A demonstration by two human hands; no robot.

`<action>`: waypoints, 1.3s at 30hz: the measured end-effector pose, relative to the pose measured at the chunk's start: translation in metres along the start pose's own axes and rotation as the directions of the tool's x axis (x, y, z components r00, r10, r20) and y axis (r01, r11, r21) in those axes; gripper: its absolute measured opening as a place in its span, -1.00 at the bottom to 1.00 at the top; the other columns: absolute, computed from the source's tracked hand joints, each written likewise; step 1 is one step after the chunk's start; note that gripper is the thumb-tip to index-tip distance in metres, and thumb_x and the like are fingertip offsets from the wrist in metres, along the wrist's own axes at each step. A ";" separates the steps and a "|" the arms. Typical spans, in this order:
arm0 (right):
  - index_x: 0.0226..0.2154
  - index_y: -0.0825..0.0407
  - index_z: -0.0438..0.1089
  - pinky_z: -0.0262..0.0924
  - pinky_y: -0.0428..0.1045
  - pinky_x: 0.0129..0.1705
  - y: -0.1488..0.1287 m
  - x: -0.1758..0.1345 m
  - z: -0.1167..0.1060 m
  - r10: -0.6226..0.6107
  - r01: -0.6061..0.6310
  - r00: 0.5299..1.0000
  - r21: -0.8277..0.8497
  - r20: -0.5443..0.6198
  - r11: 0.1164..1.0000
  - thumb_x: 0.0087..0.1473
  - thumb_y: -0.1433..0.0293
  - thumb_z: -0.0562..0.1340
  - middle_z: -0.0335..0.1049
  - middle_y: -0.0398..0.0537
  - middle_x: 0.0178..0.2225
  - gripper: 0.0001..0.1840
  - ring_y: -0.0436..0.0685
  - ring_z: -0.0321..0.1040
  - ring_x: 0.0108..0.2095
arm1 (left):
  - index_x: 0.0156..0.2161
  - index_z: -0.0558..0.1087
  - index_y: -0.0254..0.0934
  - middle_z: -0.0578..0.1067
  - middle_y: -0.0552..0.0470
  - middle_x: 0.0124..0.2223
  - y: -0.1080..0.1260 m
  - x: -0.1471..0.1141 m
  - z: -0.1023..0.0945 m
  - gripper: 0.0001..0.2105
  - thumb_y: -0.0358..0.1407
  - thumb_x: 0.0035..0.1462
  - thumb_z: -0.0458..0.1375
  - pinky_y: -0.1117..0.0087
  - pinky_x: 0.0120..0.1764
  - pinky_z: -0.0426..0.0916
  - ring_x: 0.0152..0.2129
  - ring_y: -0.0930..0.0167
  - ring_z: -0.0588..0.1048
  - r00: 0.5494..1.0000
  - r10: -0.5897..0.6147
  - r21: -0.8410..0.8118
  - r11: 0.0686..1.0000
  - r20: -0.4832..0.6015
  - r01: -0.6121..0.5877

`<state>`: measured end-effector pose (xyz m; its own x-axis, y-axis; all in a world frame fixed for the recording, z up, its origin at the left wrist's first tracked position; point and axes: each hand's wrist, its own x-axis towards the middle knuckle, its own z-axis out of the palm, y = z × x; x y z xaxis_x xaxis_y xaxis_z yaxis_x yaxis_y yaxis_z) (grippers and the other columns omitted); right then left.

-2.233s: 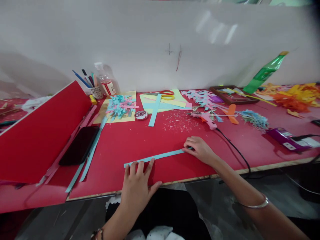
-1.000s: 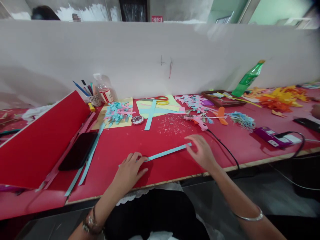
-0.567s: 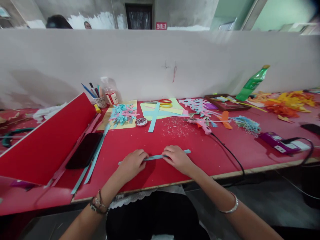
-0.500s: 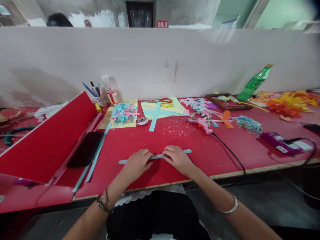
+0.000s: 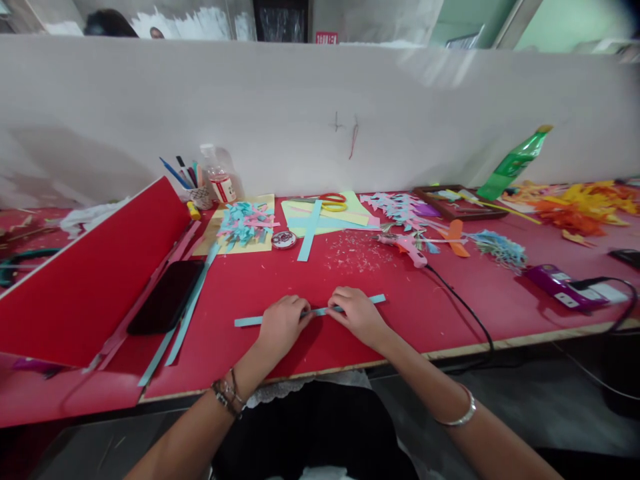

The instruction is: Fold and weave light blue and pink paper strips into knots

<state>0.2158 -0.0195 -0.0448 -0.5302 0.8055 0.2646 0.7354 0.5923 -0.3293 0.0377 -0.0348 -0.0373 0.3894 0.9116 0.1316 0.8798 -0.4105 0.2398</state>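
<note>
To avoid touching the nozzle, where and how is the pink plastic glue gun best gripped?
The pink plastic glue gun is probably best gripped by its handle, from the near right: the handle slants that way, while the nozzle points left.

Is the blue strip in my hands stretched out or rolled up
Stretched out: one end of the blue strip shows beyond the left hand, the other beyond the right hand. Whether it's creased, I can't tell.

1. No wording reads clearly; 12 o'clock is straight ahead.
2. 12 o'clock: red sign (image 5: 327, 38), pale characters, too blurred to read.
3. 11 o'clock: clear bottle (image 5: 212, 167), red-and-white label (image 5: 223, 189), print too small.
4. 1 o'clock: green bottle (image 5: 515, 164), pale marking, illegible.
5. Between 11 and 12: disc (image 5: 284, 240), dark-red design, any words illegible.
</note>
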 end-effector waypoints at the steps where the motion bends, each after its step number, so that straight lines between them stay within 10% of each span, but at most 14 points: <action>1: -0.48 0.07 0.27 -0.03 -0.07 -0.34 0.000 0.000 0.000 0.000 0.000 1.000 -0.010 -0.005 1.000 0.00 0.31 0.06 0.24 -0.10 -0.46 -0.82 0.02 0.15 -0.40 | -0.39 0.32 -0.28 0.38 0.03 -0.38 0.000 0.000 0.000 -0.84 -0.24 0.03 -0.03 0.48 -0.43 0.18 -0.42 0.43 0.35 1.000 -0.004 0.005 1.000 -0.003 0.004; 39: -0.56 0.05 0.25 0.09 0.01 -0.23 0.052 -0.030 -0.026 0.128 -0.129 0.990 -0.018 -0.067 0.991 -0.01 0.27 0.05 0.25 -0.03 -0.25 -0.77 0.10 0.18 -0.23 | -0.40 0.32 -0.24 0.41 0.06 -0.37 -0.063 -0.048 -0.028 -0.78 -0.16 0.02 -0.08 0.46 -0.38 0.18 -0.42 0.43 0.36 0.970 -0.241 -0.047 0.969 0.034 0.242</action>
<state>0.2811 -0.0139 -0.0462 -0.4025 0.8712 0.2810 0.8053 0.4829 -0.3440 -0.0439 -0.0528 -0.0322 0.1748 0.9839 0.0374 0.9343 -0.1778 0.3091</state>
